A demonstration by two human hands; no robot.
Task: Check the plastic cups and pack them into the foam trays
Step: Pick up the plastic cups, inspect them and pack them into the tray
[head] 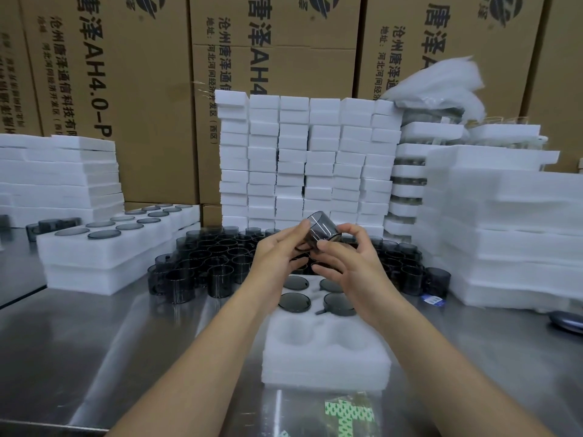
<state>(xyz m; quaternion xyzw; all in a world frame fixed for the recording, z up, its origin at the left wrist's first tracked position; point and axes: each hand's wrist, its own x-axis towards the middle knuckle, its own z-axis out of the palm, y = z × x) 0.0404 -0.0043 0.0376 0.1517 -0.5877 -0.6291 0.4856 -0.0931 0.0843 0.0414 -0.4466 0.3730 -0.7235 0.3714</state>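
Head view: a person's left hand [277, 257] and right hand [344, 266] together grasp one smoky plastic cup [321, 230], fingers curled round its wall. They hold it tilted above the far end of the open foam tray [325, 364] on the steel table [94, 335]. Four packed cups [295, 301] sit in the tray's far pockets, and two empty pockets [293, 334] wait at its near end. The check is probably best done by turning the cup slowly, fingertips kept to rim and base so flaws show. It can then go straight down into an empty pocket, with the handle lined up to the notch. Loose cups [205, 263] crowd the tray's far edge. A filled tray [104, 250] stands left of it, and foam stacks [511, 247] rise to its right. Bare steel flanks the tray's near half, likely the safest room for elbows.
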